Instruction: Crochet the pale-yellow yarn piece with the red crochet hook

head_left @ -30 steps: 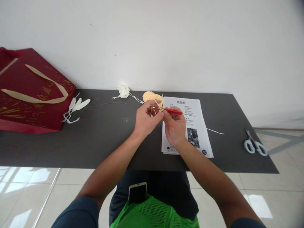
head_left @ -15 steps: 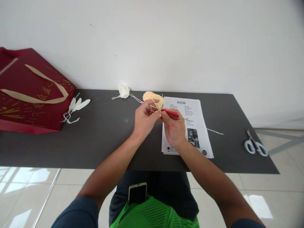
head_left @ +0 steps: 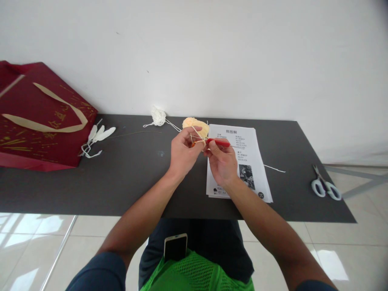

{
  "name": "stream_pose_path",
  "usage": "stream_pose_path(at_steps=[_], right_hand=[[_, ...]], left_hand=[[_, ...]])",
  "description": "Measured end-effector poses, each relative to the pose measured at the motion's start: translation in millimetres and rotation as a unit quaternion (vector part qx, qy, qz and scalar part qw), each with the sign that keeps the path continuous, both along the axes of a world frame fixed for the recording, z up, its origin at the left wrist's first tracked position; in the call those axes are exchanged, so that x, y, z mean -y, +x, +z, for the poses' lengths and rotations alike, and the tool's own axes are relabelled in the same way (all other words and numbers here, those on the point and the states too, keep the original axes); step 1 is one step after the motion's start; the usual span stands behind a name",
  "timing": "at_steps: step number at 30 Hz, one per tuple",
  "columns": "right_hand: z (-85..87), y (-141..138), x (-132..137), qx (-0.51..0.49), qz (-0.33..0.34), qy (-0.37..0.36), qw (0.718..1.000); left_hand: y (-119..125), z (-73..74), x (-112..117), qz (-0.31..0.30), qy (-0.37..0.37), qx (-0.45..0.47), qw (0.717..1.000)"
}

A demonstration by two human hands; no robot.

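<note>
My left hand (head_left: pixel 182 153) is raised over the dark table (head_left: pixel 133 173), fingers pinched round a strand of pale yellow yarn and a tiny piece of crochet work. My right hand (head_left: pixel 222 163) grips a crochet hook with a red handle (head_left: pixel 218 142), its metal tip pointing left into the work between my hands. The yarn strand runs back to a pale yellow ball of yarn (head_left: pixel 195 123) lying just behind my hands.
A printed instruction sheet (head_left: pixel 244 161) lies under my right hand. A white yarn tuft (head_left: pixel 158 115), white feather-like pieces (head_left: pixel 97 136) and a red gift bag (head_left: pixel 39 117) lie to the left. Scissors (head_left: pixel 324 186) rest at the right end. A phone (head_left: pixel 175 245) sits in my lap.
The hook's handle has shifted a little left and up, and my hands have drawn slightly closer together. Everything on the table has stayed put.
</note>
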State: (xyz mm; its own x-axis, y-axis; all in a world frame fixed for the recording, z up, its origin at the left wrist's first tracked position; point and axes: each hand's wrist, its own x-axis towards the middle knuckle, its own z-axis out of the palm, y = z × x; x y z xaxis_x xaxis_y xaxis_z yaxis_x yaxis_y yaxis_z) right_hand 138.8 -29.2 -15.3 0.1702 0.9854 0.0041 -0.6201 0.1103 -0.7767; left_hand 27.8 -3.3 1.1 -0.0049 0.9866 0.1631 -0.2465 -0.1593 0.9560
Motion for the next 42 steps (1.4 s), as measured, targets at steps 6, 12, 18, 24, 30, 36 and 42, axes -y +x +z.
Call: stream_pose_path(at_steps=[6,12,18,24,30,36,42], right_hand=[[0.7,1.9,-1.6,0.007,0.007,0.017,1.0],[1.3,4.3,-4.4,0.03,-0.002,0.042,0.999],[2.7,2.5,-3.2,0.029,-0.038,0.039,0.998],[2.8,2.3,-4.0,0.014,-0.022,0.037,0.999],[3.8,5.5,-3.3,0.044,-0.052,0.073,0.995],[0.8,7.9,-3.4,0.08,-0.093,0.124,0.985],[-0.5,8.3,-3.1,0.114,-0.117,0.118,0.98]], left_hand=[[0.8,1.1,0.6,0.032,0.023,-0.034,0.999],[-0.6,-0.9,-0.4,0.075,0.048,-0.083,0.993],[0.5,0.7,1.7,0.059,0.047,-0.064,0.995],[-0.6,0.3,1.9,0.058,0.04,-0.054,0.996],[-1.1,-0.8,1.7,0.093,0.046,-0.09,0.991],[-1.6,-2.6,-0.2,0.116,0.045,-0.088,0.988],[-1.6,0.9,0.5,0.108,0.039,-0.057,0.992]])
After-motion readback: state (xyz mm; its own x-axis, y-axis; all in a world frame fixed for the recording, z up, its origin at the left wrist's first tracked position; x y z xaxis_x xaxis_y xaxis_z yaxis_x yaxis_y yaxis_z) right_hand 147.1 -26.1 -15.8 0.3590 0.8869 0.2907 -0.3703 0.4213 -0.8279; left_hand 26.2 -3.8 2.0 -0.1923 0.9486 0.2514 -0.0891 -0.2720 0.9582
